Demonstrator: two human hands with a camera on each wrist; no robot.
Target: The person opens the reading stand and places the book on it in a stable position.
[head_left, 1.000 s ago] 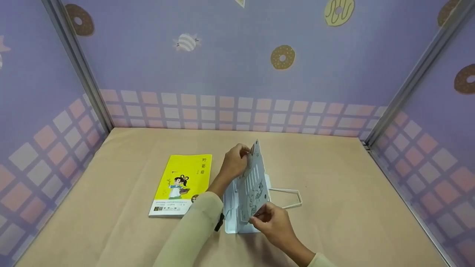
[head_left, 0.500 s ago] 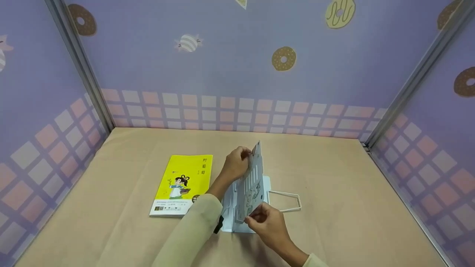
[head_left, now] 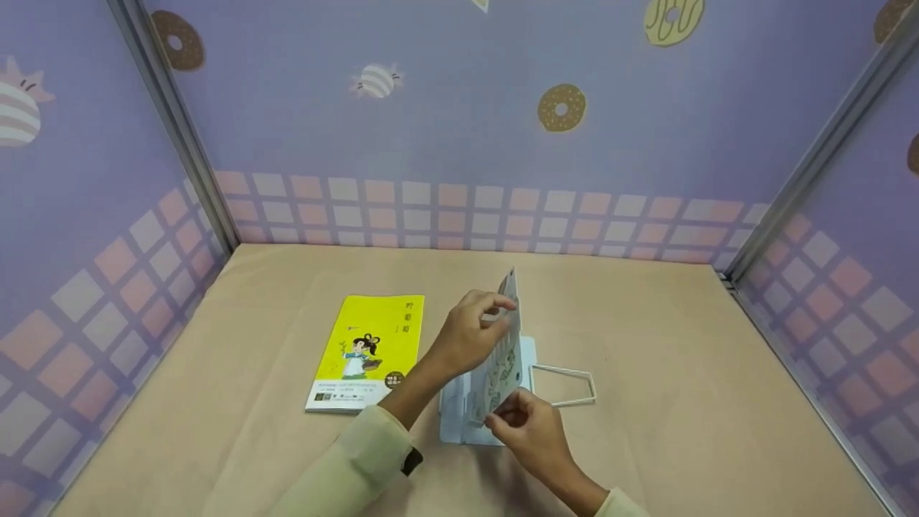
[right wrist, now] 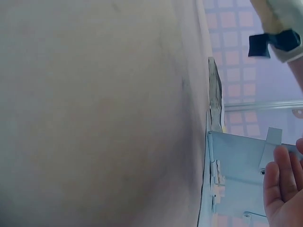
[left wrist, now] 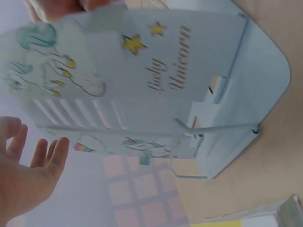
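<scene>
A pale blue metal book stand (head_left: 507, 366) stands on the table, its panel raised from a flat base (head_left: 451, 424). Unicorns, yellow stars and lettering decorate the panel (left wrist: 128, 75) in the left wrist view. At the near lower edge, my right hand (head_left: 535, 434) pinches the panel between thumb and forefinger. My left hand (head_left: 465, 336) is beside the panel's upper far part, fingers loosely bent. The left wrist view has this left hand (left wrist: 28, 184) with its fingers spread, close to the panel's edge and gripping nothing visible. A white wire leg (head_left: 593, 388) sticks out to the right.
A yellow book (head_left: 380, 323) with a drawn figure on its cover lies left of the stand, near my left forearm. Purple patterned walls (head_left: 445, 129) enclose the beige-covered table (head_left: 646, 323) at the back and sides.
My left hand has loosened from the panel's upper part and shifted slightly toward me, its fingers less tightly pinched. The right hand keeps its pinch. The head view has turned a little left.
</scene>
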